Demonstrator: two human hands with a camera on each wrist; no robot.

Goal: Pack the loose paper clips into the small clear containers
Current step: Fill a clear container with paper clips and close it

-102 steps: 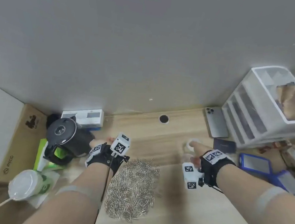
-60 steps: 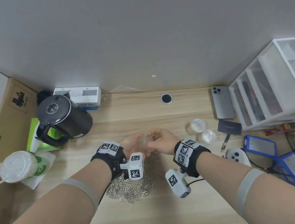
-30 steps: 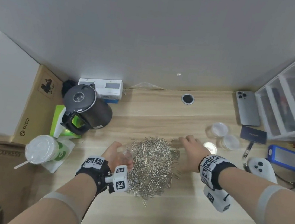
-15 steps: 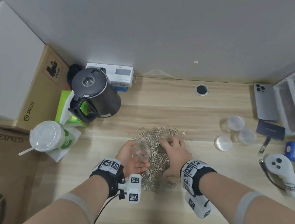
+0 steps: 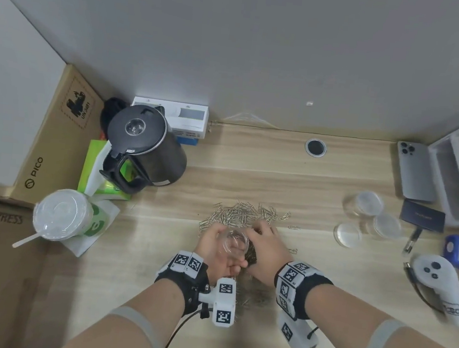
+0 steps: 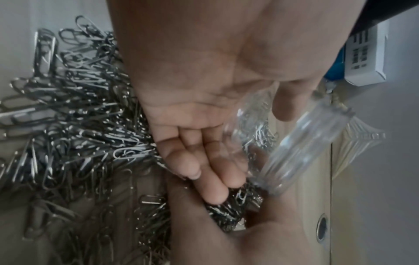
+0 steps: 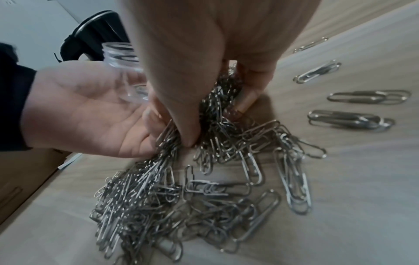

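Over the paper-clip pile on the desk, my left hand grips an open clear jar — my right hand, just beside, pinches a clip bunch.

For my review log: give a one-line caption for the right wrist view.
Right hand pinches a bunch from the paper clips while the left hand holds a clear container.
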